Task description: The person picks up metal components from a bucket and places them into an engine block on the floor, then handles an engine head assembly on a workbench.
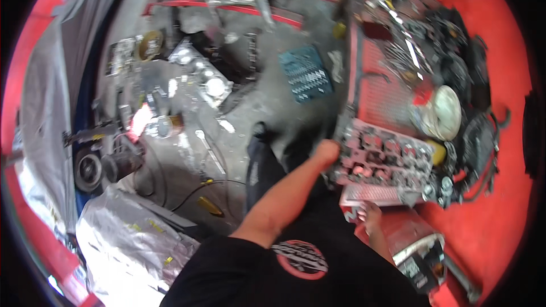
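Observation:
A metal engine cylinder head [380, 149] with rows of round openings lies on the red bench at my right. My left hand [328, 152] is closed at its left edge; what the fingers hold, if anything, is hidden. Close to the front edge of the bench is my right hand [371, 214], its fingers curled beside a flat, pale red box-like piece [375, 193] below the cylinder head. Blur keeps me from seeing what is in those fingers.
A white bucket [446, 112] stands beyond the cylinder head, near scattered metal tools [401, 54]. On the floor lie a blue tool-set case [306, 73], a shiny engine part [200, 71], a long wrench [210, 150] and a cable [187, 194]. Left, a grey cover [48, 96] drapes a vehicle.

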